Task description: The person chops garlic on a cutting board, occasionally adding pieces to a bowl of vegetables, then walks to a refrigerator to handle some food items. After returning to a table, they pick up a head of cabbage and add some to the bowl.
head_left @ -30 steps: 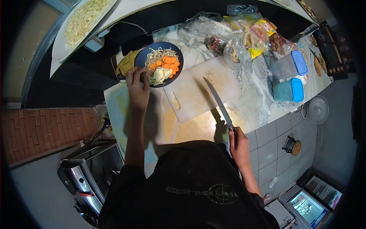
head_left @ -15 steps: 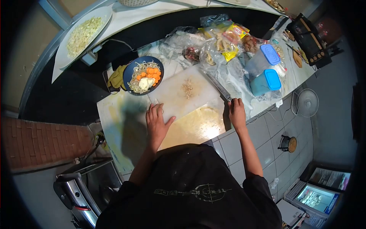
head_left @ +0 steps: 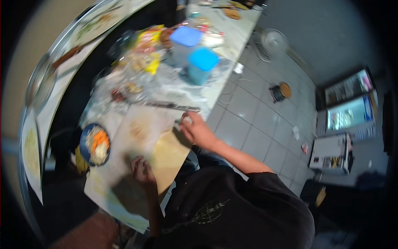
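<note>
Though blurred, just beyond right hand fingers, crosswise: long steel kitchen knife. Left hand farther, on pale rectangular cutting board. Finger states: cannot tell.

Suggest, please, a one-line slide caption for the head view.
Blurred glance: left hand touching the cutting board, right hand beside the knife, vegetable plate nearby.

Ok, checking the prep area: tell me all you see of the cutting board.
The cutting board is a pale rectangle on the counter, blurred. A heap of chopped bits lies on it. The left hand rests at its near end, the right hand by its edge; a knife lies along its far side.
</note>
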Tool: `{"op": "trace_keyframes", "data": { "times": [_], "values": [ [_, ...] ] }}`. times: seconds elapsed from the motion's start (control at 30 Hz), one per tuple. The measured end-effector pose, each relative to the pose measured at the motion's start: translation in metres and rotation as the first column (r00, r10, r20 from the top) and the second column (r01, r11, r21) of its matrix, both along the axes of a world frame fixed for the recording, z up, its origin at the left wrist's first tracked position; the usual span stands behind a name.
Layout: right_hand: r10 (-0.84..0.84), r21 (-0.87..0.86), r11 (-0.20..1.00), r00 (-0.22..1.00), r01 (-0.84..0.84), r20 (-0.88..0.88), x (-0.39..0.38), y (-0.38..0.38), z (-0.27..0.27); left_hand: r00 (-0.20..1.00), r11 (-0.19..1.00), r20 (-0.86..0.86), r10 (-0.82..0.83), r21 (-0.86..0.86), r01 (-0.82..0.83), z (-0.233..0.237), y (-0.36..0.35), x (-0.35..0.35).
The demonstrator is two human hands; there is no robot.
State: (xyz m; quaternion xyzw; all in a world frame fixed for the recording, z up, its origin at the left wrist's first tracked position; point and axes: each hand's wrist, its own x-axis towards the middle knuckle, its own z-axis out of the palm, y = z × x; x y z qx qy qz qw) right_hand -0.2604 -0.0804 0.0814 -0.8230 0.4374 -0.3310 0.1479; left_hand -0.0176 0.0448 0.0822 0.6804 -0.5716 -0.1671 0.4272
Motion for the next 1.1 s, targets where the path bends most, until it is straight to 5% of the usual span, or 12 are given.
{"op": "trace_keyframes", "data": {
  "times": [0.07,0.13,0.27,0.47,0.57,0.63,0.7,0.77,0.87,0.93,1.0,1.1],
  "values": [
    [0.022,0.149,0.988,0.999,-0.029,0.043,-0.022,0.024,0.014,0.961,0.990,-0.273,-0.055,0.109,0.087,-0.001,-0.010,-0.023],
    [-0.019,0.218,0.976,0.994,-0.006,0.112,-0.047,0.044,0.029,0.289,0.968,-0.954,-0.078,-0.004,0.250,-0.025,-0.026,-0.044],
    [0.023,0.164,0.984,0.971,-0.064,0.237,-0.090,0.063,0.065,-0.129,0.826,-0.991,0.047,-0.034,0.562,0.007,-0.074,-0.150],
    [-0.216,0.155,0.964,0.976,0.218,-0.028,-0.222,0.042,0.018,-0.134,0.418,-0.956,0.261,-0.013,0.908,0.035,-0.134,-0.334],
    [-0.630,0.143,0.732,0.743,0.666,-0.226,-0.341,0.040,-0.036,0.149,0.302,-0.945,-0.290,0.057,0.951,0.058,-0.145,-0.420],
    [-0.745,0.614,0.664,0.443,0.427,0.498,-0.403,0.042,-0.072,0.216,0.315,-0.824,-0.523,0.049,0.948,0.066,-0.145,-0.486],
    [-0.723,0.711,0.690,0.157,0.135,0.672,-0.429,0.032,-0.060,0.190,0.232,-0.174,-0.966,-0.268,0.935,0.050,-0.156,-0.552],
    [-0.451,0.378,0.883,-0.286,-0.277,0.845,-0.444,0.020,-0.017,0.108,0.112,-0.029,-0.994,-0.268,0.957,0.008,-0.178,-0.616],
    [-0.495,0.381,0.864,-0.417,-0.330,0.762,-0.506,0.002,-0.017,0.077,0.063,0.120,-0.990,-0.110,0.992,-0.016,-0.219,-0.673],
    [-0.514,0.419,0.855,-0.397,-0.305,0.760,-0.538,-0.001,-0.006,0.127,0.135,0.123,-0.984,0.055,0.989,-0.031,-0.256,-0.703],
    [-0.607,0.579,0.790,-0.122,-0.201,0.786,-0.571,-0.010,0.008,0.378,0.299,-0.564,-0.734,0.231,0.926,-0.053,-0.293,-0.723],
    [-0.708,0.707,0.702,0.023,-0.089,0.706,-0.634,-0.041,-0.037,0.413,0.356,-0.681,-0.605,0.232,0.905,-0.069,-0.337,-0.753]
  ]
}}
